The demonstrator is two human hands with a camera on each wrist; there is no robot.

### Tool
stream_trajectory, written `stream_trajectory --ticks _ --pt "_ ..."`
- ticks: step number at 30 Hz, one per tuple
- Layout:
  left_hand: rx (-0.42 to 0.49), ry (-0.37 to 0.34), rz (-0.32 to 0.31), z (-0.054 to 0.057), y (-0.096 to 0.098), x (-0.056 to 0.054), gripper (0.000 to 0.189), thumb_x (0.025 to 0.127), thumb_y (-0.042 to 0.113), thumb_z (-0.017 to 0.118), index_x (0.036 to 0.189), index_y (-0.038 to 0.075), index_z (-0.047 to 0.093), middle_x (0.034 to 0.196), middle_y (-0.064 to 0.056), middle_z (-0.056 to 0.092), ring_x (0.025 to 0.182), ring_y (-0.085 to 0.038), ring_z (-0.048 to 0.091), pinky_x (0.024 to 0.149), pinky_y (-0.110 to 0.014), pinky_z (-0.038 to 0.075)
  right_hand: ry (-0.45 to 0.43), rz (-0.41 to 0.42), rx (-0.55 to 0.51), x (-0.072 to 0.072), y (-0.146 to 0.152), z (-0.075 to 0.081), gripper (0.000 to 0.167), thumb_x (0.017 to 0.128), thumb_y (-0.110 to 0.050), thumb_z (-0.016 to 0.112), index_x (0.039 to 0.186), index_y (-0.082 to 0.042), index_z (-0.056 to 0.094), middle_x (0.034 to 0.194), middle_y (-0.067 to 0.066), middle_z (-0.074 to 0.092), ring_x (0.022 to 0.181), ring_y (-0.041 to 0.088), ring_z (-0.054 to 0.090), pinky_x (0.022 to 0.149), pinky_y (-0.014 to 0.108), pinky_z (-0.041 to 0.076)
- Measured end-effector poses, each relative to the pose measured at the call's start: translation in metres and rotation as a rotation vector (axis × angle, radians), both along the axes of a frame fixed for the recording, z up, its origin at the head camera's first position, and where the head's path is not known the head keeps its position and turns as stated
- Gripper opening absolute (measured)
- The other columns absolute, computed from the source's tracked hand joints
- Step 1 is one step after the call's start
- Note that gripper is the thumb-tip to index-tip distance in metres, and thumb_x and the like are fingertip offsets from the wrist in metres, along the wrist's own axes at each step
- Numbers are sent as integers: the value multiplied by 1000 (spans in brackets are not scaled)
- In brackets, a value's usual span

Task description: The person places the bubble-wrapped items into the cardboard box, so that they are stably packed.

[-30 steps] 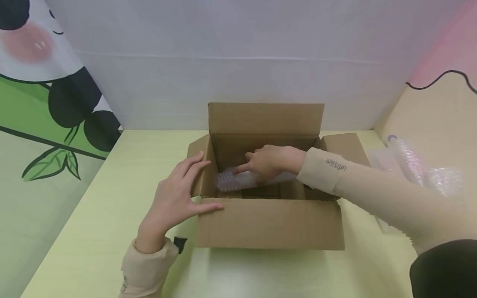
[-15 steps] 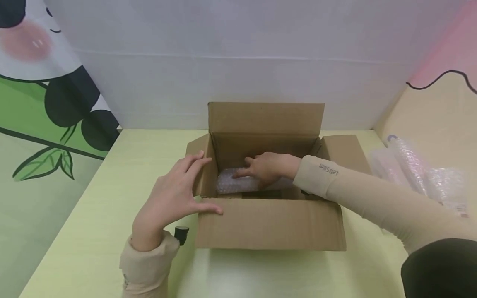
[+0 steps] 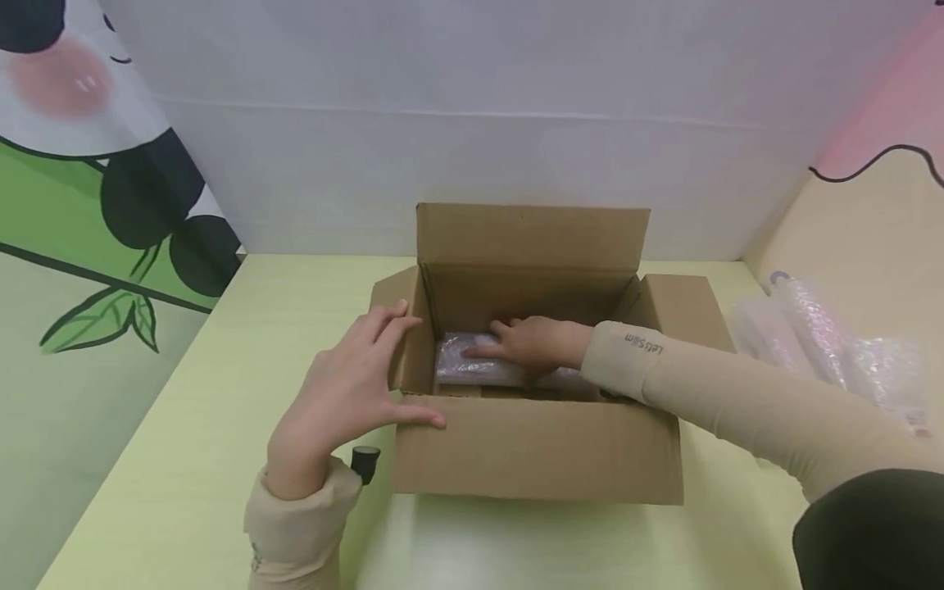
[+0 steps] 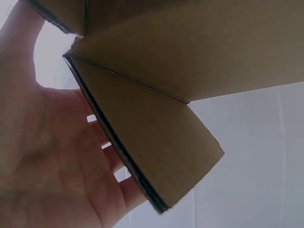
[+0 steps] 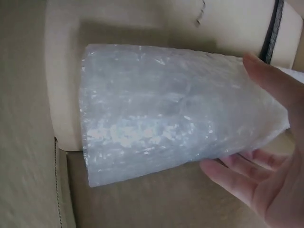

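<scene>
An upright cardboard box stands with its flaps folded outward. My left hand rests on its left corner, fingers over the left flap and thumb along the front flap. The left wrist view shows that hand partly hidden by the flap. Inside the box, my right hand holds a bubble-wrapped package lying lengthwise. In the right wrist view, the hand has its thumb on one side of the package and fingers on the other. Its contents cannot be made out.
More bubble-wrapped items lie on the table's right side, partly behind the right sleeve. The pale yellow table meets a white backdrop at the back. Printed panels stand left and right.
The bubble-wrapped package has settled lower in the box, and the right hand has gone down with it. The left hand stays at the box's left corner.
</scene>
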State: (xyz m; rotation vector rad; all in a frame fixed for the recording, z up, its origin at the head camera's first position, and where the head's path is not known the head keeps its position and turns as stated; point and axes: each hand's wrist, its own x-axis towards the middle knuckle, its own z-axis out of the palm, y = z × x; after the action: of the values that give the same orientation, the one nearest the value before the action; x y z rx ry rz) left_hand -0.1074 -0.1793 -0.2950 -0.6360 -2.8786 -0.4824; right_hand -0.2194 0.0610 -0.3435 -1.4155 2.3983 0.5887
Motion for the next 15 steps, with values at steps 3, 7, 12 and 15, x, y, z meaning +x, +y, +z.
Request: stream_trajectory --ticks 3,7,12,15 --pt "-1 -6 2 2 0 0 111 50 75 78 136 10 49 146 -9 42 121 -26 51 55 -35 50 28 21 10 1 -1 -2 94 78 -41 79 153 -34 21 132 20 46 90 30 63 73 39 58" --pt "-5 -11 5 4 0 1 111 50 74 79 135 10 49 145 -9 43 121 -26 51 55 -36 51 43 19 23 2 -2 -1 98 76 -44 80 153 -36 19 132 19 47 90 29 63 71 38 58" --pt "-13 -7 8 5 0 2 112 49 74 79 135 9 49 144 -9 43 122 -26 51 57 -38 52 24 -6 35 2 -3 3 103 75 -45 81 154 -37 15 133 18 47 92 29 64 72 38 58" --pt "-16 3 6 5 -1 2 112 49 74 80 135 9 50 143 -9 44 123 -27 50 58 -39 53 6 -30 32 3 -4 7 105 74 -44 81 154 -37 14 133 16 48 92 28 64 75 38 58"
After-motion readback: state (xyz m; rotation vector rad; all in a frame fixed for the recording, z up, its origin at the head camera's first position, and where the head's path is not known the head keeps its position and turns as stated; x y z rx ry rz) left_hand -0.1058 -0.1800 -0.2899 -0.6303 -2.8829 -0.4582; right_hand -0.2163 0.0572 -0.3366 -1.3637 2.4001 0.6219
